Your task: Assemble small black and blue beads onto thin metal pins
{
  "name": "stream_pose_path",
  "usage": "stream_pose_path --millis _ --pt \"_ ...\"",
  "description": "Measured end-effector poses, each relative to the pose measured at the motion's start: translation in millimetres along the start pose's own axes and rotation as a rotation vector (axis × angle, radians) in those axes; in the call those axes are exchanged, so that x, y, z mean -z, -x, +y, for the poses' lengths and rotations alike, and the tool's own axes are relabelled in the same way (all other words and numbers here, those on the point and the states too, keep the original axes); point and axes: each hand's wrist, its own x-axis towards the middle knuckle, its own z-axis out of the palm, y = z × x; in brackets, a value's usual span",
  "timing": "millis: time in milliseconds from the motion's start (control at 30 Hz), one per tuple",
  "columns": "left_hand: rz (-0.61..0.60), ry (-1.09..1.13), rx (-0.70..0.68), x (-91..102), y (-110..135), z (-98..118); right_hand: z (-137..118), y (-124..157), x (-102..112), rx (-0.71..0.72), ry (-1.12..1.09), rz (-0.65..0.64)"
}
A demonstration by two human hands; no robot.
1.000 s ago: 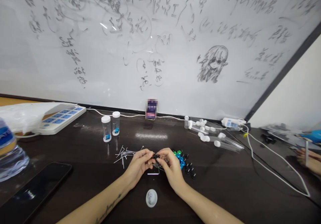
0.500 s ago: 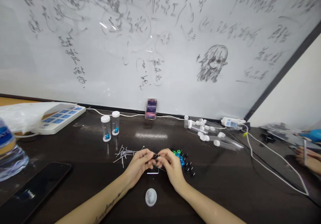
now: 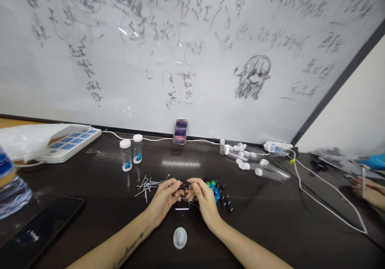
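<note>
My left hand (image 3: 166,196) pinches a small black screw-like part (image 3: 183,186) between thumb and fingertips. Close by on its right, my right hand (image 3: 202,196) has curled fingers set apart; whether they touch the part is hidden. Below the fingertips lies an L-shaped hex key (image 3: 182,209), and several more hex keys (image 3: 146,187) form a loose pile left of my left hand. Blue thumb screws (image 3: 216,193), green thumb screws (image 3: 213,182) and black thumb screws (image 3: 225,201) are grouped right of my right hand. A small translucent round cap (image 3: 180,238) rests between my forearms.
Two clear tubes with white caps (image 3: 125,155) stand at the back left, blue pieces inside. Loose tubes (image 3: 272,172) lie back right near a white cable (image 3: 327,196). A phone (image 3: 42,231), water bottle (image 3: 12,188) and power strip (image 3: 70,144) occupy the left. Another person's hand (image 3: 371,190) is far right.
My right thumb and index finger have parted and loosened from the black part. My left hand still pinches it. The whole view has shifted slightly.
</note>
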Motion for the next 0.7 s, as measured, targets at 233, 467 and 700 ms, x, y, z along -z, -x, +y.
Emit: stream_pose_path --millis 233,467,700 --pt "-0.02 -0.008 -0.008 -0.9 0.7 0.9 2.8 0.5 0.2 0.017 0.03 0.0" --pt "-0.046 -0.058 0.003 -2.8 2.6 1.6 4.8 0.7 0.1 -0.067 -0.073 -0.015" --pt "-0.026 -0.067 -0.001 -4.1 4.0 2.9 8.2 0.2 -0.2 -0.126 -0.053 -0.033"
